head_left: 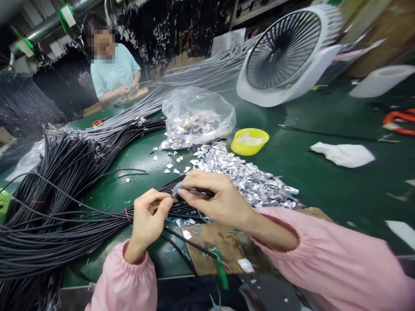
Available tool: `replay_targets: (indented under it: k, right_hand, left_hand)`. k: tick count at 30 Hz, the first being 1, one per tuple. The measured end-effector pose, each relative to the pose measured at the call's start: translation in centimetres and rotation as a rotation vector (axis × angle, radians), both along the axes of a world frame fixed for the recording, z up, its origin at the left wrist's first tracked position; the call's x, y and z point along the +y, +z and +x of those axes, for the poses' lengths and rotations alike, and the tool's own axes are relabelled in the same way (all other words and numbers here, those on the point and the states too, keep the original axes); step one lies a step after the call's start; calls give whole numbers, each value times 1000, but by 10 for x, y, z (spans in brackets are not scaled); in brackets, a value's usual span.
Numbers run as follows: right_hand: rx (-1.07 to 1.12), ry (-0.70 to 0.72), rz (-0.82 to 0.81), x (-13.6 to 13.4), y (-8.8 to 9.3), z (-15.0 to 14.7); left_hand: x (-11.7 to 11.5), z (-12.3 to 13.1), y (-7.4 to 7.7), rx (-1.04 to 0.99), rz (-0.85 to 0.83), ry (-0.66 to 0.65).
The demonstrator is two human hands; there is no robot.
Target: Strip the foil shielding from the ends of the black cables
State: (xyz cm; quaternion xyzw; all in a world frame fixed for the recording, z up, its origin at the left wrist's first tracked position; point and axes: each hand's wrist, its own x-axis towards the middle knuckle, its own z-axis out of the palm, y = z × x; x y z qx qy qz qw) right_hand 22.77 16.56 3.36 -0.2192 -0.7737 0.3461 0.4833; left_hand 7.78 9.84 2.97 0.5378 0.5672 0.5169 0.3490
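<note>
My left hand, in a pink sleeve, pinches the end of a black cable at the middle of the view. Close against it on the right, my right hand has its fingers closed on a dark, slim tool, whose details are hidden by the fingers. Thin wires show between the two sets of fingertips. Bundled black cables run from the left to behind my hands. A brown board lies below them, with a loose cable end across it.
Foil scraps are heaped beyond my right hand, near a clear bag and a yellow dish. A white fan stands at the back right. Orange-handled scissors lie back left. Another person works across the green table.
</note>
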Motion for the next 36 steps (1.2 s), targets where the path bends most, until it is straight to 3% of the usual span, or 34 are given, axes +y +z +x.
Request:
replay_targets:
  k: [11, 18, 26, 36]
  right_hand:
    - [12, -27, 71, 1, 0, 0]
    - [-31, 1, 81, 1, -2, 0]
    - [59, -59, -37, 1, -2, -1]
    - [4, -47, 74, -3, 1, 0]
  left_hand:
    - [-1, 1, -3, 108, 46, 5]
    - [-2, 5, -5, 106, 140, 119]
    - [-2, 5, -5, 120, 162, 125]
    - [-4, 7, -11, 191, 209, 159]
